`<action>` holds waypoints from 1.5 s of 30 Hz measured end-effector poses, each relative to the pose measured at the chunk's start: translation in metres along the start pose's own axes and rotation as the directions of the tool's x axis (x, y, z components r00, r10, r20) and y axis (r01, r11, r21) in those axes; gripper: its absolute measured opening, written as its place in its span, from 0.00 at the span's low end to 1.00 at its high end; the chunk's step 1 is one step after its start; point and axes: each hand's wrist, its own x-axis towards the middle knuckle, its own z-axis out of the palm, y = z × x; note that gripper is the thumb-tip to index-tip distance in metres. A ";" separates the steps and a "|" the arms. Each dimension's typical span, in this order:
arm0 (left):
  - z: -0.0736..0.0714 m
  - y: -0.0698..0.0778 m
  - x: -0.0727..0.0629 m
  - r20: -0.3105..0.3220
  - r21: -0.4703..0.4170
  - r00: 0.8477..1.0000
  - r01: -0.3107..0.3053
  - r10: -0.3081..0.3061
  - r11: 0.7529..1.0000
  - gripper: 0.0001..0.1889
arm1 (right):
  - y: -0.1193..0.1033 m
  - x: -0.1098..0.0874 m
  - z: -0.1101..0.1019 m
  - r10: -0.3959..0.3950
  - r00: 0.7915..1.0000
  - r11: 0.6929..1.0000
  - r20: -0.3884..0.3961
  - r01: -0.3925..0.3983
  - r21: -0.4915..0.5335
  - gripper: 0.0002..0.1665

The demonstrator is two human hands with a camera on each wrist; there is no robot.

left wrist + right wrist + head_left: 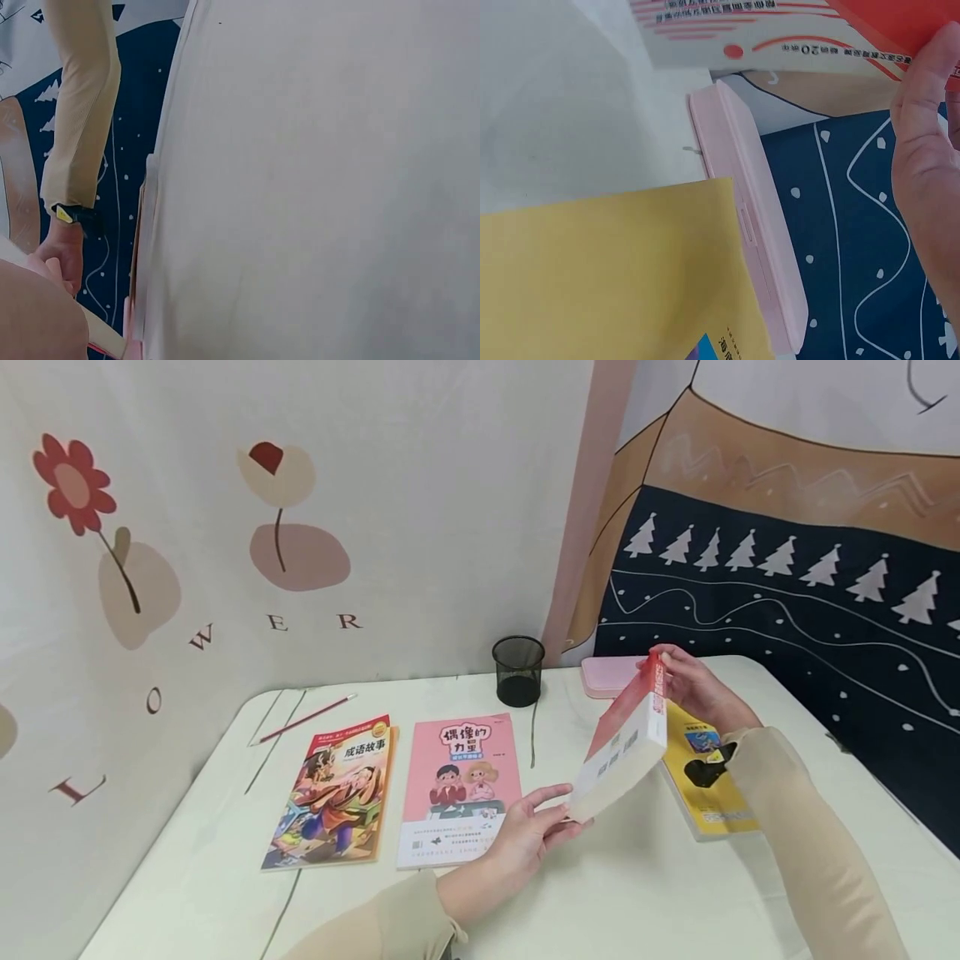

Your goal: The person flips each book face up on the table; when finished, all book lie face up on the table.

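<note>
Toward the front edge, open worktop [607, 893] separates the pink book [457, 802] and yellow book [701, 814]; a held book [622, 739] obstructs above. Cup [518, 677] and pink case [611, 677] obstruct the back edge.

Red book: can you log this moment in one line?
left hand: pinches red book at lower end | right hand: grips its upper end | red book: tilted | yellow book: on table

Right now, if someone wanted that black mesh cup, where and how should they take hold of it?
I'd wrap fingers and thumb around the sides of the black mesh cup, coming from the front: it stands upright and round, with the pale backdrop behind it and the pink case to its right.
</note>
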 end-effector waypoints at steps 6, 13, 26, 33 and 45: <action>0.000 -0.003 0.000 -0.020 0.006 1.000 -0.014 0.014 1.000 0.15 | 0.000 0.003 0.005 -0.011 0.999 1.000 -0.035 0.011 -0.018 0.12; 0.000 -0.001 -0.001 -0.017 0.096 0.999 -0.035 0.037 0.995 0.14 | -0.001 0.003 0.010 -0.005 0.997 0.999 -0.078 0.001 -0.044 0.10; 0.003 0.008 -0.002 0.084 0.513 0.986 -0.166 0.144 0.842 0.18 | -0.002 0.002 0.013 0.068 0.966 0.982 -0.250 -0.109 -0.152 0.11; 0.003 0.006 0.001 0.072 0.539 0.985 -0.172 0.159 0.825 0.16 | -0.002 0.004 0.015 0.107 0.952 0.970 -0.288 -0.163 -0.180 0.16; 0.003 0.002 0.002 0.088 0.567 0.984 -0.178 0.156 0.804 0.11 | -0.001 0.006 0.017 0.145 0.923 0.900 -0.358 -0.273 -0.340 0.20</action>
